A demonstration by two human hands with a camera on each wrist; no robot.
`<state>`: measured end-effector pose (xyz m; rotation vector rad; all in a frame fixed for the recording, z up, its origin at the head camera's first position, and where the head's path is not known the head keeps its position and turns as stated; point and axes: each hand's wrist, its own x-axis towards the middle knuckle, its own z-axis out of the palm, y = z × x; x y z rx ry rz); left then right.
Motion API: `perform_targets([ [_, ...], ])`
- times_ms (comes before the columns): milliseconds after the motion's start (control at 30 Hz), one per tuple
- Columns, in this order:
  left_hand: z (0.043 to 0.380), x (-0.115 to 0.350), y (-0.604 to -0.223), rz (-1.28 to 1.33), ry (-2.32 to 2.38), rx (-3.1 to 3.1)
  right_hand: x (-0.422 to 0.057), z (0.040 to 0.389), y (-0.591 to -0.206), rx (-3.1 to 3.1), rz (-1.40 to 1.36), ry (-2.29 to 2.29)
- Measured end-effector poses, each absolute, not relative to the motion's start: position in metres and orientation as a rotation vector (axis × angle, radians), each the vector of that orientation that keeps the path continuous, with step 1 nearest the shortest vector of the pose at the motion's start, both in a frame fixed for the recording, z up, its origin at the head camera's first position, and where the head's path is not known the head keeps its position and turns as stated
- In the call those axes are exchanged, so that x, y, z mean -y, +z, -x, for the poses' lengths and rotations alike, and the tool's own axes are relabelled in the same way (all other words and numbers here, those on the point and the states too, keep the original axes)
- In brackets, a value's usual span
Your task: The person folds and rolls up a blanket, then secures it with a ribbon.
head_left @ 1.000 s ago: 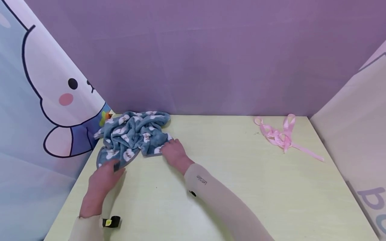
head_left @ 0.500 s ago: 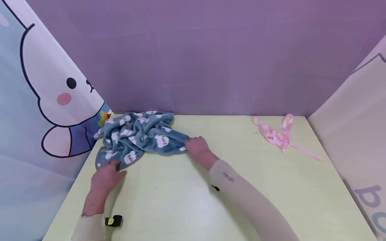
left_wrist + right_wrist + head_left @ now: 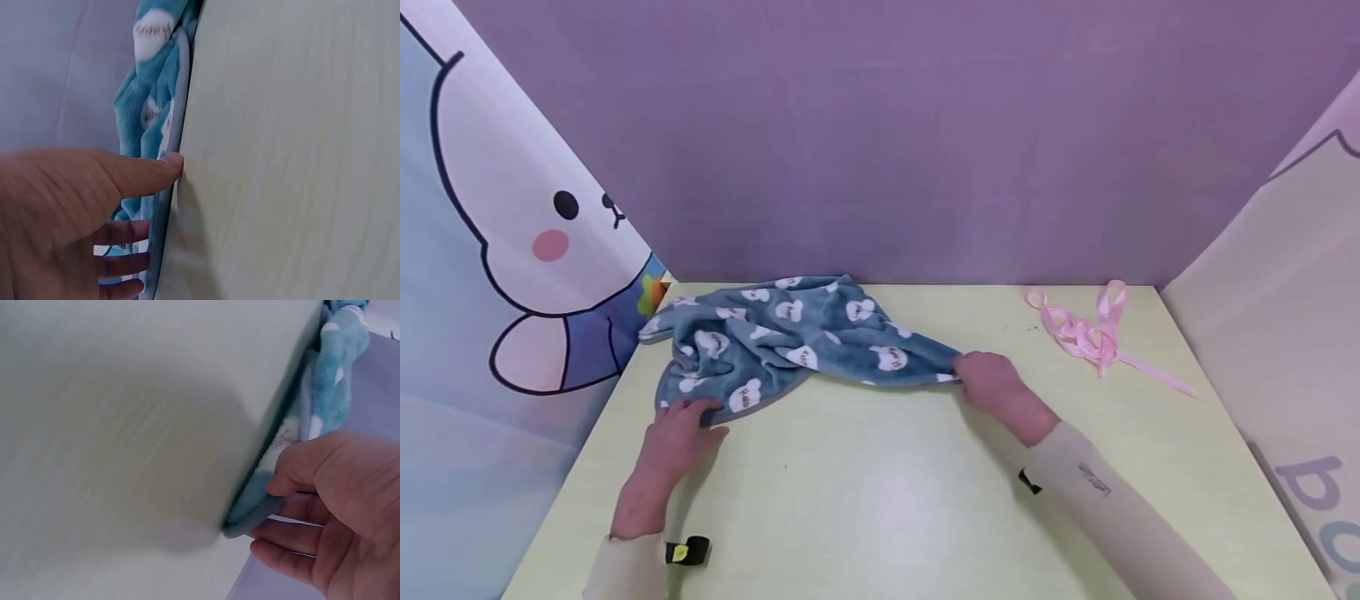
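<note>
Before a smooth purple backdrop (image 3: pixel 880 142), a pale yellow flat tabletop (image 3: pixel 865 517) bears a blue plush cloth with white patches (image 3: pixel 827 333), rumpled across the rear left. The right hand (image 3: pixel 994 385) pinches its corner; the left hand (image 3: pixel 676 440) — thumb apart from fingers — rests on the near edge. Apparently spreading is underway; smoothing seems called for next.

Head view bright, fairly sharp; soft glare on the tabletop (image 3: pixel 902 500), nearside, between left fingers (image 3: pixel 697 407) and right fingers (image 3: pixel 972 365). Wrist views dimmer, softer, bluish: narrow shadow just past the left fingers, broad diffuse one past the right.
</note>
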<state>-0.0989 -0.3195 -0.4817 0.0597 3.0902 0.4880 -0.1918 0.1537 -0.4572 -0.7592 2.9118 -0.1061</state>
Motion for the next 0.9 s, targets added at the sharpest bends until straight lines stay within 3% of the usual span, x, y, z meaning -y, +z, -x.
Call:
perform_targets([
  [500, 0.085, 0.318, -0.483, -0.308, 0.678, -3.103, -0.256, 0.158, -0.426, -2.926, 0.625, -0.376],
  [733, 0.069, 0.329, -0.471, -0.206, 0.881, -3.079, -0.275, 0.138, -0.41, -3.06, 0.669, -0.317],
  [900, 0.066, 0.349, -0.469, -0.287, 0.921, -3.06, -0.282, 0.123, -0.407, -3.145, 0.715, -0.405],
])
